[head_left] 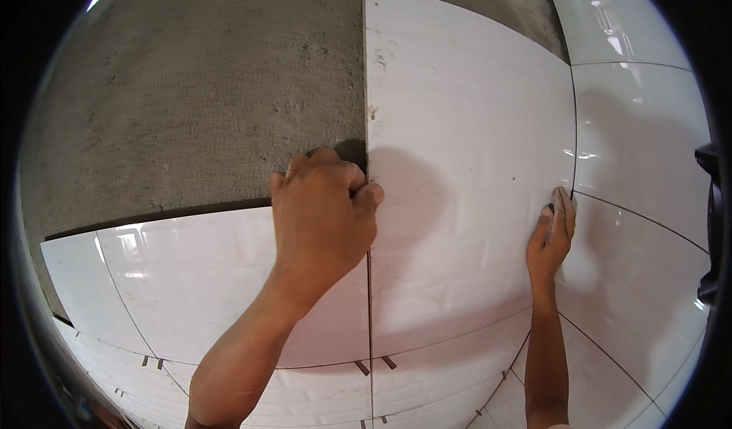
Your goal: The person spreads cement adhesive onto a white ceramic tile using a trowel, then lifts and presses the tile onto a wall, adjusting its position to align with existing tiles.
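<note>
A large glossy white wall tile (465, 124) stands upright against the wall, with small smudges along its left edge. My left hand (324, 208) is closed on that left edge, its thumb on the tile's front and its other fingers curled by the bare wall. At the tile's right edge, near the corner, my right hand (553, 235) lies with fingers stretched out and nearly together. A small dark patch shows between its thumb and fingers; I cannot tell whether it is a shadow or a thing.
Rough grey cement (183, 94) covers the upper left wall. Below it is a row of white tiles (198, 276) whose top edge stands proud. Small dark spacers (389, 362) poke out of the lower joints. A tiled side wall (640, 155) meets the corner at right.
</note>
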Motion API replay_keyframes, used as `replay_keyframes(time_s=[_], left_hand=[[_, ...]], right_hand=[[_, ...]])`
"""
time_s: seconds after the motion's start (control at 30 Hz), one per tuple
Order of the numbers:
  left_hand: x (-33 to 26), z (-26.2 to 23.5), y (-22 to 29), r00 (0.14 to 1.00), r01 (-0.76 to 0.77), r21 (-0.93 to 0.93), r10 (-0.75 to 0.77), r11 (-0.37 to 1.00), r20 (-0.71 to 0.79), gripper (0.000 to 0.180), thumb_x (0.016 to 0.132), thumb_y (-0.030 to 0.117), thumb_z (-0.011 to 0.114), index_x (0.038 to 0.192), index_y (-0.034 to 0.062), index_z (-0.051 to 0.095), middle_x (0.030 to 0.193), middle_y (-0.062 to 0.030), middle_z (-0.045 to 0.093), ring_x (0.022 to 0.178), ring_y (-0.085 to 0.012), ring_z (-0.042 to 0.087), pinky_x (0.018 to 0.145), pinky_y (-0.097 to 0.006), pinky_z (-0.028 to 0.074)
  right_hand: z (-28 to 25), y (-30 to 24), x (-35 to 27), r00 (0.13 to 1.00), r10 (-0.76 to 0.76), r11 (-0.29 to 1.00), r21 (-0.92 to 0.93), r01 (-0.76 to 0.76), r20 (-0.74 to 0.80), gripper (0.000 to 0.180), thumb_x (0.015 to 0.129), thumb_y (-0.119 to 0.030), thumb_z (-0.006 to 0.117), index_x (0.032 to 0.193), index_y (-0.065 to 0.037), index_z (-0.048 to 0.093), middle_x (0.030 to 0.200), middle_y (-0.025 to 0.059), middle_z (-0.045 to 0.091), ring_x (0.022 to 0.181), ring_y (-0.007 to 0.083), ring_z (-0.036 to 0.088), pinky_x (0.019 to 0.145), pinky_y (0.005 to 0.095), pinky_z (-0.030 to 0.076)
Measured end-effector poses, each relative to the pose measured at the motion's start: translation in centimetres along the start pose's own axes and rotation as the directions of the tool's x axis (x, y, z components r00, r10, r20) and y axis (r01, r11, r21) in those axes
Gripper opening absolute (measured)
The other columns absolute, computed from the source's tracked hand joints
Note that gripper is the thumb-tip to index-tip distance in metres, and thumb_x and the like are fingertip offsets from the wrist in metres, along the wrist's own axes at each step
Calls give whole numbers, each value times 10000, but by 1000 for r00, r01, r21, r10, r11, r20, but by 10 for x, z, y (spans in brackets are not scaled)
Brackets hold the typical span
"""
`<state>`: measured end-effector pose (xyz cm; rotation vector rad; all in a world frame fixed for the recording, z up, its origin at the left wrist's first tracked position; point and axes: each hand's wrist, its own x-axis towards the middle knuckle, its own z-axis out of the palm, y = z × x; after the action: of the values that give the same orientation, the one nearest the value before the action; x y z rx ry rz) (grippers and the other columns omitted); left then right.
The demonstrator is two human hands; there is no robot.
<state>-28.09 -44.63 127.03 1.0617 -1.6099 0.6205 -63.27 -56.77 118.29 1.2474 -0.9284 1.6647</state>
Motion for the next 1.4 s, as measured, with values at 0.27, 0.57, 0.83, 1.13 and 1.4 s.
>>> replay_keyframes(time_s=[0.27, 0.57, 0.83, 1.13, 1.4], left_hand=[[-1, -1, 4, 999, 27, -20, -27, 999, 22, 202, 861, 185, 757, 751, 36, 675, 864, -91, 638, 927, -285, 577, 898, -463, 375], [12, -22, -11, 981, 14, -173, 19, 985, 191, 201, 870, 206, 759, 871, 6, 737, 843, -131, 638, 755, -257, 615, 716, -395, 483], [11, -18, -9, 987, 50, -191, -20, 980, 158, 197, 905, 175, 711, 871, -18, 738, 742, -121, 665, 633, -203, 598, 637, -365, 488], [19, -24, -5, 944, 151, -78, -120, 985, 306, 237, 948, 211, 679, 947, -13, 757, 772, -85, 708, 650, -133, 567, 641, -330, 473], [11, -16, 2, 961, 180, -96, -155, 979, 228, 227, 941, 211, 700, 948, -11, 749, 840, -82, 717, 710, -138, 558, 696, -336, 477]], right_hand=[[5, -6, -2, 998, -35, 998, -57, 32, -56, 389, 1037, -88, 450, 1360, 90, 572, 1458, 224, 538, 1405, 451, 435, 1179, 546, 318], [0, -6, -4, 998, -43, 999, -21, 41, -55, 399, 1035, -87, 451, 1367, 102, 566, 1462, 236, 531, 1413, 458, 424, 1176, 538, 325], [2, 0, -3, 996, -65, 998, -13, 64, -65, 388, 1032, -78, 467, 1357, 106, 573, 1448, 237, 539, 1400, 445, 442, 1160, 517, 355], [2, 0, -2, 995, -70, 997, 17, 71, -72, 379, 1023, -67, 475, 1342, 104, 586, 1426, 244, 553, 1370, 433, 474, 1147, 506, 373], [5, 0, -2, 995, -59, 998, -26, 57, -78, 386, 1016, -72, 475, 1347, 94, 585, 1424, 230, 560, 1360, 410, 491, 1137, 495, 386]])
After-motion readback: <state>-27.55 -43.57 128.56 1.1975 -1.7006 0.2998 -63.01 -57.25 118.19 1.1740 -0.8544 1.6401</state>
